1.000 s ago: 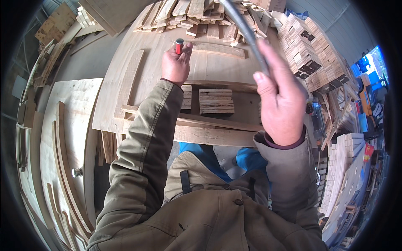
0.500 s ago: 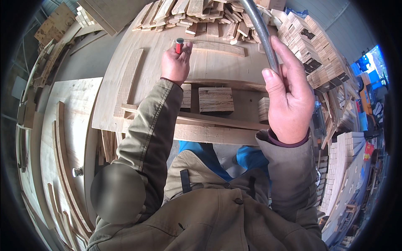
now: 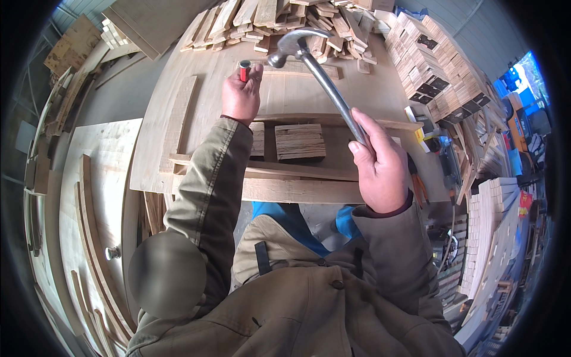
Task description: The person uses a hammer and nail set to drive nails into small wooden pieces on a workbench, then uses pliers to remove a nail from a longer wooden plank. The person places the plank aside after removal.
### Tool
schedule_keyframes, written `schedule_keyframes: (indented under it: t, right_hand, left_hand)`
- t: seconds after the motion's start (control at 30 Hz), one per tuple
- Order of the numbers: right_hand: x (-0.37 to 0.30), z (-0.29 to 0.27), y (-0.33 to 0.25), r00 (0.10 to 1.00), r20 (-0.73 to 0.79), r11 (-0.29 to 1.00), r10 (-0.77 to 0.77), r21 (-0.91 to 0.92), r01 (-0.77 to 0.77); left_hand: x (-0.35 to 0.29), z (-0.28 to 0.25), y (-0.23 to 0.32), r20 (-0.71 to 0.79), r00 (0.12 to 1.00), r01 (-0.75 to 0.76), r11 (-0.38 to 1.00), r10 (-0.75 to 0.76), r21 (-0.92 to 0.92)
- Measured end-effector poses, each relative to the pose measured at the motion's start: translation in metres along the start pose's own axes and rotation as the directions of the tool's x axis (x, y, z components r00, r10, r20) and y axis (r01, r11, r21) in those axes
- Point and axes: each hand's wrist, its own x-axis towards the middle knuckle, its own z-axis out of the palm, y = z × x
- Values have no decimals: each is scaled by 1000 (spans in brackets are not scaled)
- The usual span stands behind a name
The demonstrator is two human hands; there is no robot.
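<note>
My right hand (image 3: 383, 169) is closed round the lower shaft of a metal claw hammer (image 3: 330, 86), raised over the bench with its head up and to the left. My left hand (image 3: 242, 98) grips a short red-handled tool (image 3: 244, 72) with a round grey end facing up; its lower part is hidden by the hand. Below the hammer lies a wooden frame, with a far strip (image 3: 339, 120) and a near strip (image 3: 303, 191). Between them sits a layered wood block (image 3: 300, 143), and a second block (image 3: 257, 140) is partly covered by my left sleeve.
The plywood bench top (image 3: 157, 143) carries a heap of loose wood slats (image 3: 267, 21) at the back and a long board (image 3: 185, 113) at left. Stacked wood blocks (image 3: 431, 65) stand at the back right. Pliers with orange handles (image 3: 418, 184) lie right of my right hand.
The hammer has come down and to the left, so its head now shows. My right hand has moved lower and left. My left hand still grips the red-handled tool, shifted slightly.
</note>
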Motion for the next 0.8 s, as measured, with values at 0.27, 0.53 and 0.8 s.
schedule_keyframes:
  t: [0.27, 0.53, 0.8]
  right_hand:
    - [-103, -28, 38, 969, 55, 969, 242, -60, -239]
    - [-154, -26, 51, 870, 168, 885, 464, -67, -460]
    - [-151, -13, 56, 863, 215, 889, 456, -76, -451]
  left_hand:
    - [6, -10, 7, 131, 972, 216, 966, -197, -144]
    - [27, -26, 72, 213, 974, 140, 950, -80, -279]
    - [5, -27, 66, 52, 997, -23, 904, 50, -427]
